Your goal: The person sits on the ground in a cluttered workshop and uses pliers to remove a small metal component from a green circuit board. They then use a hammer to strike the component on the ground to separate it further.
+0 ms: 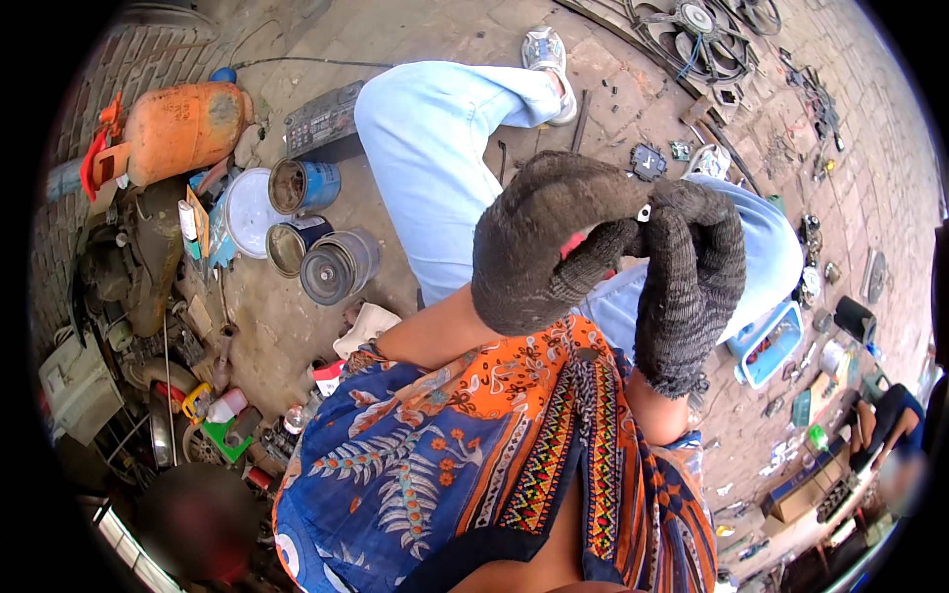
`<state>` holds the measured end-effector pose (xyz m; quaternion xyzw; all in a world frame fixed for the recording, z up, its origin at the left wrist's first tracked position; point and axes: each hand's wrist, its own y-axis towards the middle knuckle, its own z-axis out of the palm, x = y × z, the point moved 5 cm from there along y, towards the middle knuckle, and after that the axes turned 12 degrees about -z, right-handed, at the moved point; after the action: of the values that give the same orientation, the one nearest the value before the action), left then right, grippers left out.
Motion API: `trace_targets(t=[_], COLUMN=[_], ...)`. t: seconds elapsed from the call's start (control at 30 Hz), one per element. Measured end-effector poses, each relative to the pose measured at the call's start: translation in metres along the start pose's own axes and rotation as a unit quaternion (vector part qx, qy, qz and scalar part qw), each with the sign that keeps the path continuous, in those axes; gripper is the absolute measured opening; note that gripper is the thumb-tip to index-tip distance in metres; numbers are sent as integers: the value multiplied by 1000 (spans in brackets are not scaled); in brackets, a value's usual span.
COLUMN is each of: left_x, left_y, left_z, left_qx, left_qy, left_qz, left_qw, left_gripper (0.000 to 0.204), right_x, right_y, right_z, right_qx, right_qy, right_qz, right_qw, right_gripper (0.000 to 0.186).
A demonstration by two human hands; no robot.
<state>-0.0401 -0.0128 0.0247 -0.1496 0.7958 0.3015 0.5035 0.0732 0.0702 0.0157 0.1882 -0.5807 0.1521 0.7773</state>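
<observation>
Part between left hand and right hand, legs under grip, cans well left of it, lid left of cans, cylinder farther left and ahead, fan ahead-right, tub right and nearer body, box farther right-behind

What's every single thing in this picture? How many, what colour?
Small piece: one, white, at the gloved fingertips
Gas cylinder: one, orange, upper left
Cans: three, blue and grey, left
Round disc: one, pale, beside cans
Fan: at least one, black, top right
Basin: one, light blue, right
Loose clutter: uncountable, mixed colours, both sides
Other person: at least one, dark clothes, lower right
Shirt: one, blue and orange, bottom
Trousers: one pair, light blue, centre
Shoes: two, whitish, upper
Left grip: one, dark-gloved, centre
Right grip: one, dark-gloved, centre
</observation>
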Motion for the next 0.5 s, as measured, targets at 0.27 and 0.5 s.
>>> trace_targets(t=[0.27, 0.5], left_x=[15, 20], left_y=[-5, 0], left_z=[1, 8], left_qx=[23, 55], left_qy=[-219, -374], left_qz=[-122, -246], left_qw=[968, 893], left_gripper=[34, 49], right_x=[-6, -5], right_y=[-3, -2], right_z=[-2, -2], right_qx=[-11, -9], right_qy=[9, 20], right_qz=[35, 26], right_qw=[999, 999], right_gripper=[17, 22])
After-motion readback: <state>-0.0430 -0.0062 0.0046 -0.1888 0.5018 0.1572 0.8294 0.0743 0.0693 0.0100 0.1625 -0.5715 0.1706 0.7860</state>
